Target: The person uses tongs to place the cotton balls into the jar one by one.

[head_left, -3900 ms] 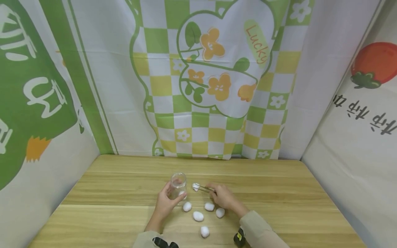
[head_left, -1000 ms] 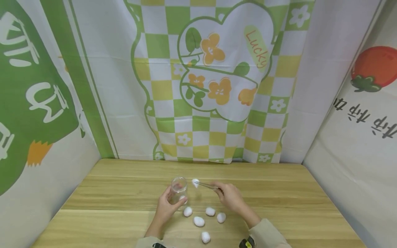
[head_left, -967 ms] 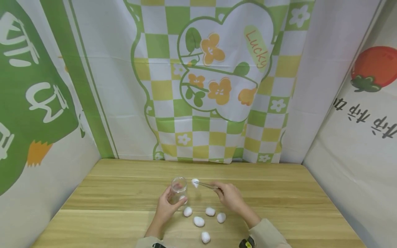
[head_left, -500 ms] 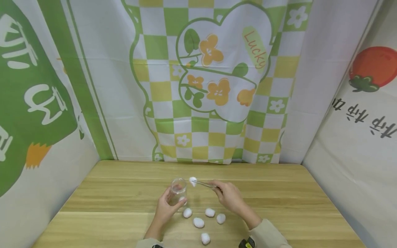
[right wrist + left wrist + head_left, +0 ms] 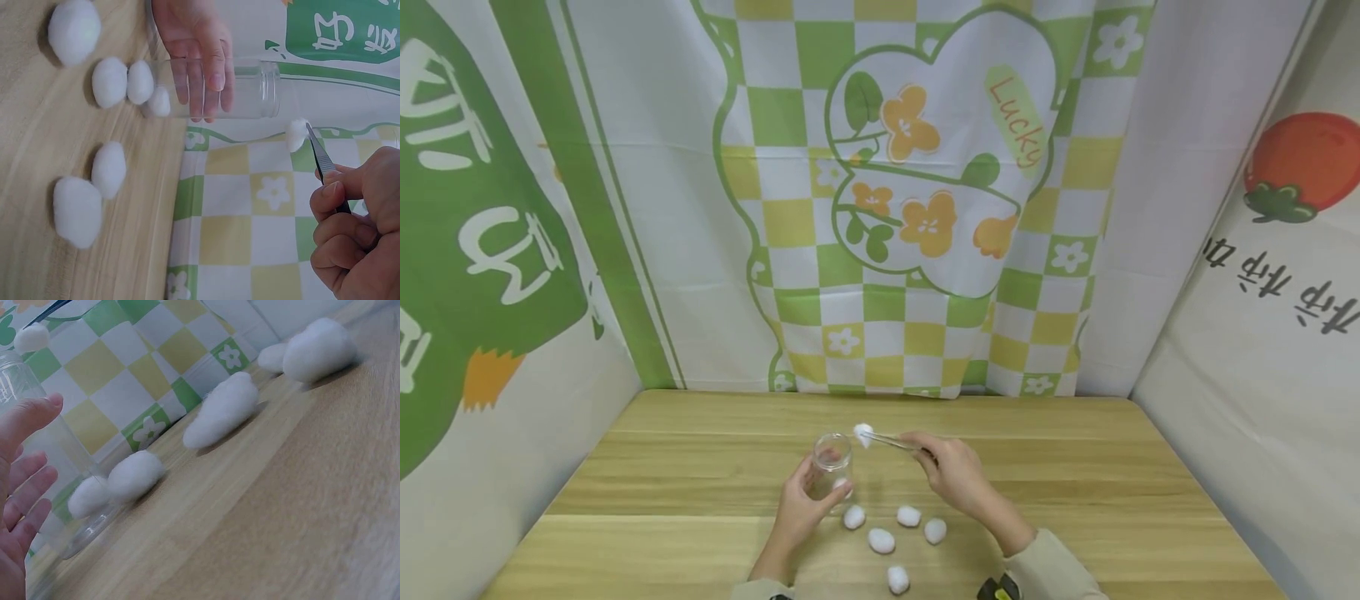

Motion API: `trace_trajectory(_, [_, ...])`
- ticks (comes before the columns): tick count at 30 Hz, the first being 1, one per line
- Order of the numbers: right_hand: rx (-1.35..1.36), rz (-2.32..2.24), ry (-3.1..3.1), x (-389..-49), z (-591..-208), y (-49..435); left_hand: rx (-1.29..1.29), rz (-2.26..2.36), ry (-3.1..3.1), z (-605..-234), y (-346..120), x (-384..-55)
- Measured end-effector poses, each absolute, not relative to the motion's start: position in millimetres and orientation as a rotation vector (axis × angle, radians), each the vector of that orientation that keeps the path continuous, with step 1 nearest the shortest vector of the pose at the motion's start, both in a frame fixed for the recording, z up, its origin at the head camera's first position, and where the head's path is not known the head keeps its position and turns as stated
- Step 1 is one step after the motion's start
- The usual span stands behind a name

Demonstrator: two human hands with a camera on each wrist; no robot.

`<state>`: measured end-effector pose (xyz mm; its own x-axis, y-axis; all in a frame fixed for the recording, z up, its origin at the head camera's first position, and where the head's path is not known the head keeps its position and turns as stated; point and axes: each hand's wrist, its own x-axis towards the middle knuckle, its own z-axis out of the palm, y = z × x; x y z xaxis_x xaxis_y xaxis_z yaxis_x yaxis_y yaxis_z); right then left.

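Observation:
In the head view my left hand grips an upright clear jar, thumb on the near side and fingers behind it. Inside, near the bottom, lies a white cotton ball. My right hand pinches metal tweezers, whose tips clasp another cotton ball. That ball hangs in the air just right of the jar's open mouth and slightly above its rim, as the right wrist view also shows.
Several loose cotton balls lie on the wooden table, in front of the jar and to its right. A patterned curtain hangs behind the table's far edge, and printed cloth walls flank both sides.
Earlier the tweezers were at a cotton ball on the table right of the jar. Now that ball is lifted and has moved left, closer to the jar's mouth. The left hand keeps its grip.

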<state>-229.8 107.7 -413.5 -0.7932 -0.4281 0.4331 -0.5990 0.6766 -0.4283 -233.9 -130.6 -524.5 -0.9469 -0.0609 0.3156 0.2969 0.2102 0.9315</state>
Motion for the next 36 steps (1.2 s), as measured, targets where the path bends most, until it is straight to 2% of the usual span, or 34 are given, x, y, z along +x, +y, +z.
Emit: trace_trajectory(36, [0.893, 0.829, -2.586, -226, -410, 84, -0.165, -1.767, -2.237, -524, -130, -235])
